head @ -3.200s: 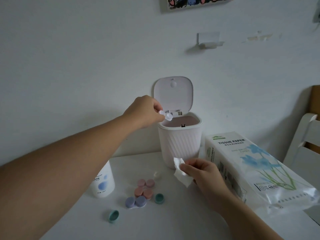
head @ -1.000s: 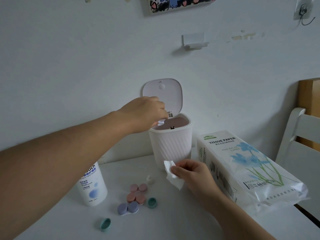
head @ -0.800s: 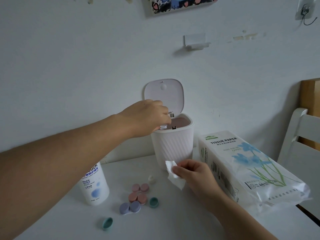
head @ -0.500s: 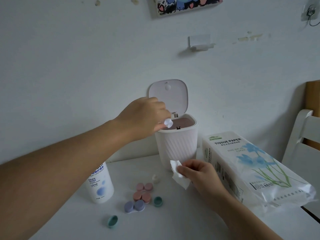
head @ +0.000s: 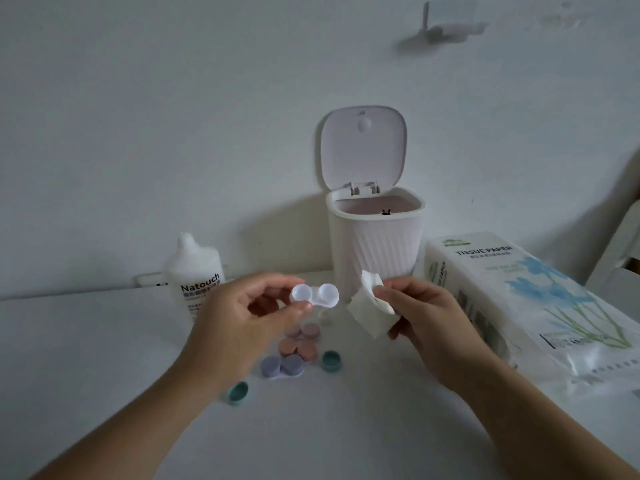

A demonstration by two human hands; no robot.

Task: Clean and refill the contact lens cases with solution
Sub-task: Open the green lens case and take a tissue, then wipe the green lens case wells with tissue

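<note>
My left hand (head: 247,317) pinches a white two-well contact lens case (head: 315,296) by its left well, uncapped and held above the table. Just to its right, my right hand (head: 426,317) pinches a crumpled white tissue (head: 369,306). Below on the white table (head: 104,358) lie a purple case (head: 282,365), an orange-pink case (head: 298,348) and a pale pink case (head: 303,330), all capped. Two loose teal caps (head: 331,360) (head: 238,392) lie near them. The white solution bottle (head: 197,275) stands at the back left with no cap on its nozzle.
A small white ribbed bin (head: 375,237) stands against the wall with its lid (head: 362,147) flipped up. A long pack of tissue paper (head: 519,299) lies to the right. A small clear cap (head: 325,318) sits behind the cases. A white chair (head: 623,244) shows at the right edge.
My left hand came back from over the bin's mouth with the white case and now holds it low over the table beside the tissue. The camera tilted down.
</note>
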